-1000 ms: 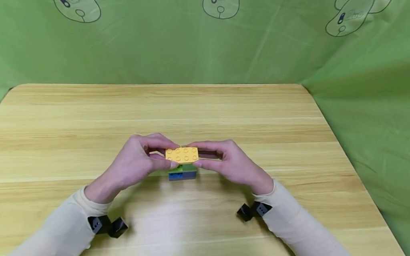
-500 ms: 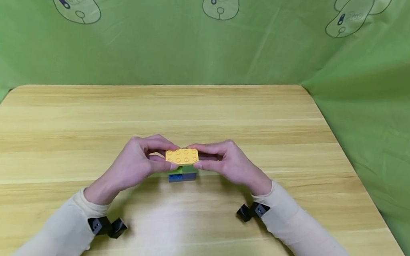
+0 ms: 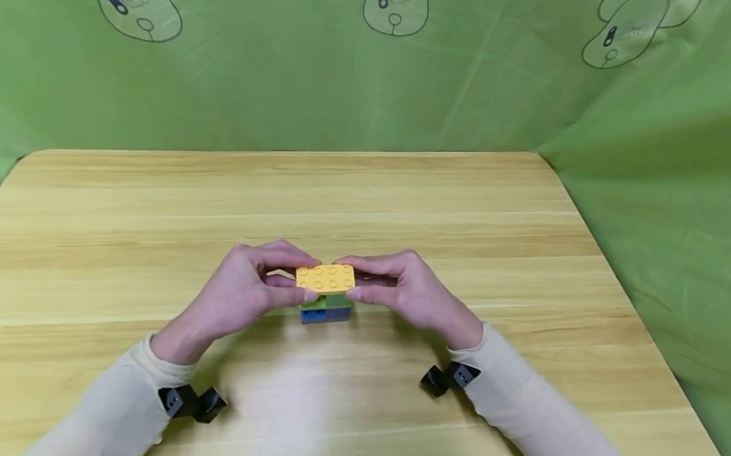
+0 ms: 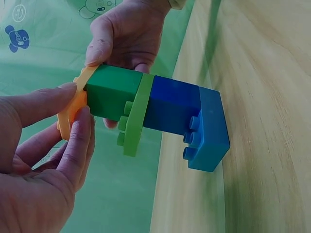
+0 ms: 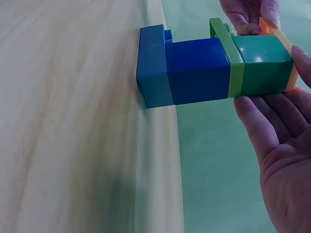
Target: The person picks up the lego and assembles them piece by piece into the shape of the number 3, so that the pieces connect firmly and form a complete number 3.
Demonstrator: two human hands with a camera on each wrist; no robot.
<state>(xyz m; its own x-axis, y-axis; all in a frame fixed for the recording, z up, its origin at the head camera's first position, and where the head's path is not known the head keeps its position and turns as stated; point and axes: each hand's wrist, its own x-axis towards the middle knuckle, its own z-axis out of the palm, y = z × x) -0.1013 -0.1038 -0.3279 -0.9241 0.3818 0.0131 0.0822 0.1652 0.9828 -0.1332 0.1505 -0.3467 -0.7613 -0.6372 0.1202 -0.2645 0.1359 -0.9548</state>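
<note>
A tower of toy building bricks stands upright on the table. At its bottom is a light blue brick (image 4: 211,131), with a dark blue brick (image 4: 172,104) over it. Above these come a thin lime green brick (image 4: 138,116) and a dark green brick (image 5: 266,63). A flat yellow brick (image 3: 326,278) with studs tops the tower, jutting out to the left. My left hand (image 3: 241,283) pinches the yellow brick's left end between thumb and fingers. The right hand (image 3: 409,289) grips the right end, its thumb on the near side and fingers along the dark green brick.
The wooden table (image 3: 367,207) spreads around the tower. Green cloth (image 3: 287,71) with printed cartoon outlines hangs behind and to the right. Small black cameras (image 3: 187,401) sit on both wrists over pale sleeves (image 3: 103,404).
Both hands keep their hold on the yellow brick, and the tower stays in place. Only a very slight shift of the view shows.
</note>
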